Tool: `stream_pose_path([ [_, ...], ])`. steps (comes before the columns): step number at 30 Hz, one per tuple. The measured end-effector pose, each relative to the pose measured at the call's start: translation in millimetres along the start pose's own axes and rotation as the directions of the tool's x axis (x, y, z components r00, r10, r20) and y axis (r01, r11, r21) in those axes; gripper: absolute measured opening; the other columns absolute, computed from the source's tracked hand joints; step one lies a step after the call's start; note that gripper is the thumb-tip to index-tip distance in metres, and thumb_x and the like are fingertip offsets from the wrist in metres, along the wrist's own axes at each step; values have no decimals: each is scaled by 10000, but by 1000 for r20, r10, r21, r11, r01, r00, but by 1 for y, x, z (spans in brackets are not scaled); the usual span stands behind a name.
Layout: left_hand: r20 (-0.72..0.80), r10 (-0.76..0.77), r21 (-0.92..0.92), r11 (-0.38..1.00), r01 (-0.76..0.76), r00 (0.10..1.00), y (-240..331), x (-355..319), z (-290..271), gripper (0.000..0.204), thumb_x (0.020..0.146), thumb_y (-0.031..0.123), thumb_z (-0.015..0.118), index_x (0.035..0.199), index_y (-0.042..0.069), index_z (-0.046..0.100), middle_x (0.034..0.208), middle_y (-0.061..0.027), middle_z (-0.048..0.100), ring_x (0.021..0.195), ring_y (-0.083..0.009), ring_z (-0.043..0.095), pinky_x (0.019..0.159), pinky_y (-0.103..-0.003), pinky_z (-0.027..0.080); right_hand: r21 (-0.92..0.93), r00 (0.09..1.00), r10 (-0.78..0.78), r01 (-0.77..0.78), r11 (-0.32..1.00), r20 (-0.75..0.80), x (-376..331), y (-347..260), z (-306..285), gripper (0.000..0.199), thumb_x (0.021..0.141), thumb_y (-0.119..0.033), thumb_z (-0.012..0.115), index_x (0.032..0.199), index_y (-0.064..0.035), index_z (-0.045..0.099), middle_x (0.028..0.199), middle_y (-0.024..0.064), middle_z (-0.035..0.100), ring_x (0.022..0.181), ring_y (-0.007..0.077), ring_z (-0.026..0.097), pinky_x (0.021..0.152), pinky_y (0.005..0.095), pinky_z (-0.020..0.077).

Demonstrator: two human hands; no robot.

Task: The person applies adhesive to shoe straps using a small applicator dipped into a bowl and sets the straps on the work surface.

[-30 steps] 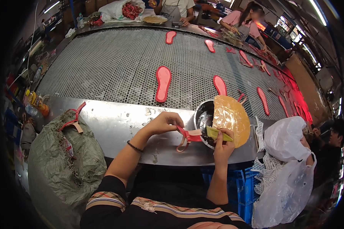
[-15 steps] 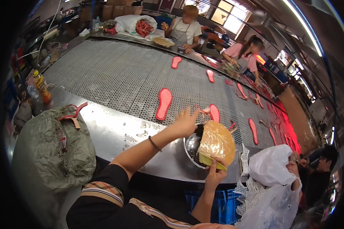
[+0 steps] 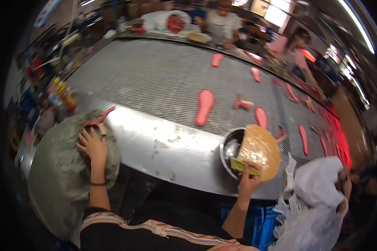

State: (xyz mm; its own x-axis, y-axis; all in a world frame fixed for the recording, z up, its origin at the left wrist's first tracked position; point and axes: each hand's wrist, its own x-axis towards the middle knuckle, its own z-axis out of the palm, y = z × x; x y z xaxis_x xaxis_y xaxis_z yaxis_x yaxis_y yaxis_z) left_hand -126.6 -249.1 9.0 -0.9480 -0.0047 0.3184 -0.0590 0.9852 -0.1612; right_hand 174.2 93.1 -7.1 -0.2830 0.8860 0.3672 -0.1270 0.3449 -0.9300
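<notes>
My left hand [image 3: 93, 145] lies with fingers spread on the mouth of a bulging grey-green sack [image 3: 50, 175], beside a red strap [image 3: 100, 118] and a tan piece [image 3: 101, 128]. Over a round metal bowl [image 3: 223, 157] with dark contents, my right hand [image 3: 249, 180] grips a flat yellow-green tool [image 3: 238, 165]; its exact kind is unclear. A shiny yellow-orange disc [image 3: 259, 144] partly covers the bowl. On the mesh beyond are a pink-red insole [image 3: 205, 106], another insole [image 3: 261, 117] and a red-and-tan strap piece [image 3: 242, 103].
A mesh conveyor [image 3: 155, 75] with more insoles stretches behind the metal ledge [image 3: 155, 142]. Two people work across it. Bottles [image 3: 65, 92] stand at left. White plastic bags [image 3: 318, 180], held by another person, and a blue crate [image 3: 259, 226] are at right.
My left hand has swung from the mesh back to the sack at the left. A red-and-tan strap piece now lies on the mesh near where it was. The right hand keeps its grip.
</notes>
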Motion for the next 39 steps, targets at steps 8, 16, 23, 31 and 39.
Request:
stream_pose_path([
  [8, 77, -130, 188, 976, 114, 988, -36, 6, 65, 247, 859, 205, 512, 1072, 113, 596, 1150, -117, 538, 1159, -289, 423, 955, -544, 282, 39, 991, 128, -130, 991, 42, 2, 10, -23, 88, 903, -139, 563, 955, -72, 541, 864, 47, 616, 537, 40, 448, 458, 146, 355],
  [16, -484, -29, -485, 841, -240, 874, 32, -50, -39, 107, 800, 130, 637, 884, 65, 652, 1150, -128, 482, 1146, -303, 391, 932, -488, 286, 28, 992, 76, -79, 996, 97, 3, -1, -23, 80, 908, -89, 533, 960, -29, 522, 898, 80, 615, 531, 37, 440, 457, 147, 353],
  [23, -476, 677, -783, -35, -621, 561, 125, -101, -72, 110, 766, 59, 623, 867, 29, 591, 1185, -156, 519, 1038, -314, 519, 891, -376, 420, 126, 992, 101, -111, 986, 81, 1, 1, -19, 49, 902, -74, 540, 948, -60, 534, 870, 72, 619, 538, 48, 463, 465, 158, 360],
  [31, -595, 706, -677, -181, -714, 385, 166, -132, -56, 128, 729, 1, 629, 846, 6, 577, 1092, -152, 577, 958, -300, 582, 832, -377, 478, 223, 999, 39, -46, 974, 34, 4, 20, -24, 77, 898, -68, 550, 970, -44, 538, 933, 114, 634, 537, 68, 505, 474, 173, 392],
  [39, -82, 594, -912, -368, 180, 800, 161, -158, -41, 103, 859, 60, 600, 916, -23, 623, 907, -85, 620, 712, -115, 613, 601, -237, 488, -26, 980, -187, 189, 982, 70, 4, 23, -19, 85, 892, -64, 561, 961, -18, 578, 938, 86, 638, 708, 118, 569, 621, 216, 456],
])
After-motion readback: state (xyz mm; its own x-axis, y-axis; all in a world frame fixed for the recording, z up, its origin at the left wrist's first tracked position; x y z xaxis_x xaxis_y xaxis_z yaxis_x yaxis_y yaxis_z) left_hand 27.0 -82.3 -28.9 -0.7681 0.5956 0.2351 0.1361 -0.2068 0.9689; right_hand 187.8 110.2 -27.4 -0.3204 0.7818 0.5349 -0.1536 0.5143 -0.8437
